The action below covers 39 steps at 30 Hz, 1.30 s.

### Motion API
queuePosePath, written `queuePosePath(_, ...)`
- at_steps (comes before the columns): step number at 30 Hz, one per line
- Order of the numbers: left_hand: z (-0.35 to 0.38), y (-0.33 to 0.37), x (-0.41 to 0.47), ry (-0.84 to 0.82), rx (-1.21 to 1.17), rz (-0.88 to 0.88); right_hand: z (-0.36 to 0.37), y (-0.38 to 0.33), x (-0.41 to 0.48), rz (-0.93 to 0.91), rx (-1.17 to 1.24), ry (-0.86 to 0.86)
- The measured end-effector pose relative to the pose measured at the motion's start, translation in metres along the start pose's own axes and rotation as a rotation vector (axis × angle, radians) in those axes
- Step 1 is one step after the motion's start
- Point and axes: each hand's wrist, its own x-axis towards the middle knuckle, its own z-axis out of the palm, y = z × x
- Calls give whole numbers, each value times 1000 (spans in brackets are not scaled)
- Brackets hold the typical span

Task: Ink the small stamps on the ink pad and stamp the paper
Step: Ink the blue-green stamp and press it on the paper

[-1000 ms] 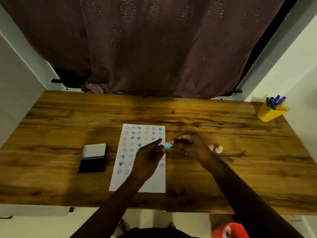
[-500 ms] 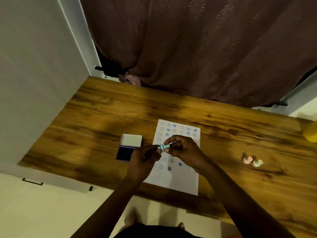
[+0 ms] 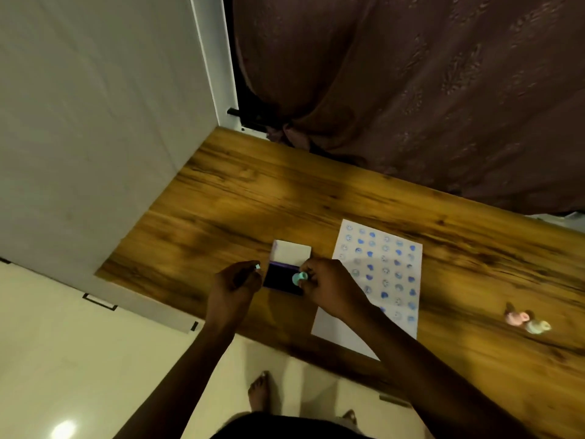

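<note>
Both hands are at the ink pad (image 3: 284,282), which sits open on the wooden table (image 3: 240,198) with its pale lid (image 3: 292,252) folded back on the far side. The right hand (image 3: 329,288) pinches a small teal stamp (image 3: 299,278) between thumb and fingertips, holding it over the right part of the pad's dark ink surface; whether it touches the ink, I cannot tell. The left hand (image 3: 235,285), just to the left of the ink pad, is curled, its fingertips pressed together on a tiny pale teal piece (image 3: 257,266), too small to make out clearly.

To the right of the ink pad, just beside it, lies the white paper (image 3: 373,312), covered in rows of blue stamped marks (image 3: 384,270), some hearts and some round faces. The right wrist crosses over its near left corner. Well to the right of the ink pad, beyond the paper, two more small stamps stand touching each other on the table: a pink stamp (image 3: 516,317) and a cream stamp (image 3: 538,326). A brownish curtain (image 3: 411,90) hangs behind the table's far edge.
</note>
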Motion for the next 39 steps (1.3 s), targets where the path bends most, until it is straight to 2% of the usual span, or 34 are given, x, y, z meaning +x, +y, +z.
queuePosePath(4,-8,-10,3,15,0,-54,12,-3,8,-28,-172,18)
queuePosePath(9,-12,-15,7,-13,-30,-66,22,-5,12,-33,-270,3)
queuePosePath(16,-12,-21,15,-48,-78,-72,35,-11,14,33,-354,-49)
queuePosePath(24,-2,-13,19,-89,-63,-102,42,-16,13,69,-384,-12)
queuePosePath(29,5,-4,15,-112,-30,-74,28,-18,16,125,-265,-42)
queuePosePath(32,12,-2,15,-109,-6,-48,13,-12,17,155,-102,-53)
queuePosePath(34,15,-6,15,-102,6,-35,3,-9,16,177,93,1)
queuePosePath(39,35,-8,10,-163,-48,-47,-31,15,-24,397,697,134)
